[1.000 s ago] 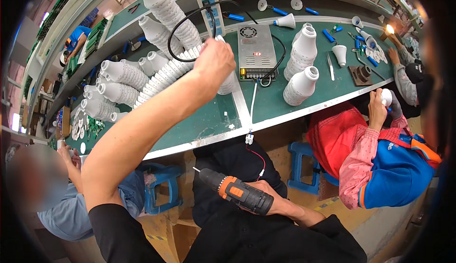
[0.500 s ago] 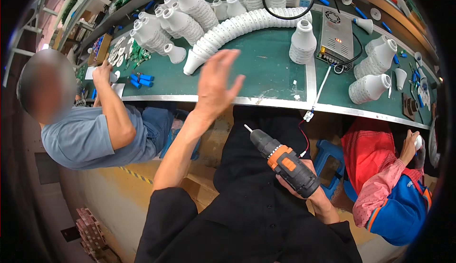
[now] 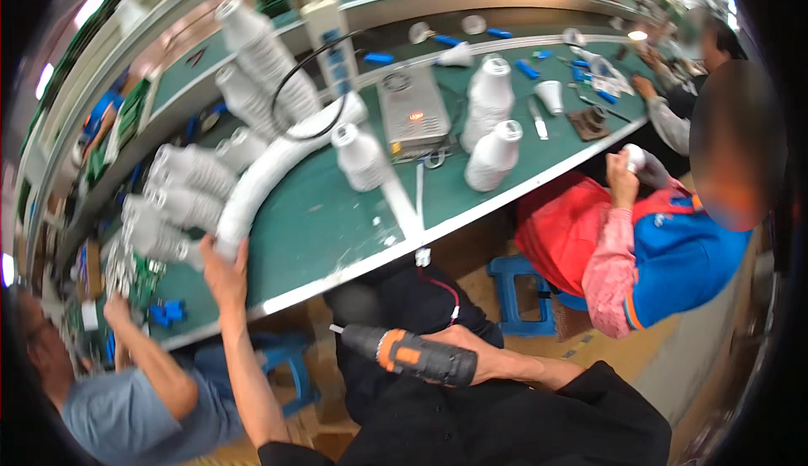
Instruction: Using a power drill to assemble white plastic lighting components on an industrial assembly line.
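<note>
My right hand (image 3: 481, 350) grips a cordless drill (image 3: 427, 358), black with orange parts, above my lap; its bit points left. My left hand (image 3: 225, 281) is at the near end of a long curved row of nested white lamp housings (image 3: 268, 172) on the green bench. Its thumb and fingers lie on either side of the endmost housing (image 3: 225, 247). Motion blur softens that contact. Further upright stacks of white housings (image 3: 172, 205) stand just left of the row.
A metal power supply (image 3: 412, 113) with a lit display sits on the bench (image 3: 311, 230), beside a white housing stack (image 3: 360, 159). A black cable (image 3: 282, 87) loops over the row. Co-workers sit at left and right, near blue stools (image 3: 520, 285).
My left hand has come down from the air onto the row's near end. The view has swung right and tilted. The drill stays in my right hand, now pointing more to the left.
</note>
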`<action>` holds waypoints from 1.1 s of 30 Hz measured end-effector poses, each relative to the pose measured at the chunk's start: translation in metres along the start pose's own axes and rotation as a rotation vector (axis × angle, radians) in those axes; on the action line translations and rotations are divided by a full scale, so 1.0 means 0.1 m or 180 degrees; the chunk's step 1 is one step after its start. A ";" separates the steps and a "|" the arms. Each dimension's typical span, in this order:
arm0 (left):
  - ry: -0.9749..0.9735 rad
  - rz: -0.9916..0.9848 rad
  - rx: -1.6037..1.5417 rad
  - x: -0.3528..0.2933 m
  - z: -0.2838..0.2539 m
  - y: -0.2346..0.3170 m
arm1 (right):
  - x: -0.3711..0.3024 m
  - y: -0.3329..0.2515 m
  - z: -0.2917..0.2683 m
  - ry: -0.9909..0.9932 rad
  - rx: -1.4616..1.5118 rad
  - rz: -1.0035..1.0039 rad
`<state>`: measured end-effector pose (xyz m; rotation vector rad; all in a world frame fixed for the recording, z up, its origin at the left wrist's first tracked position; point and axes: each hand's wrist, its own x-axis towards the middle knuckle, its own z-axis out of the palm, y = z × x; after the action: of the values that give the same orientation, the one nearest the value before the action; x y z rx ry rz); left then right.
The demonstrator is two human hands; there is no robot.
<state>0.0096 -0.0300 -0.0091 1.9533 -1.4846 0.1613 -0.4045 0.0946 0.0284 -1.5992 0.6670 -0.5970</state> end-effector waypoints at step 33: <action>-0.1214 0.0198 0.0073 -0.57 -0.78 0.05 | -0.02 -0.06 0.08 0.0638 -0.0272 -0.0216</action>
<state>0.0083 0.0597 0.0258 2.0366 -1.7909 -0.1791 -0.3999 0.1023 0.0336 -1.6600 0.7981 -0.7954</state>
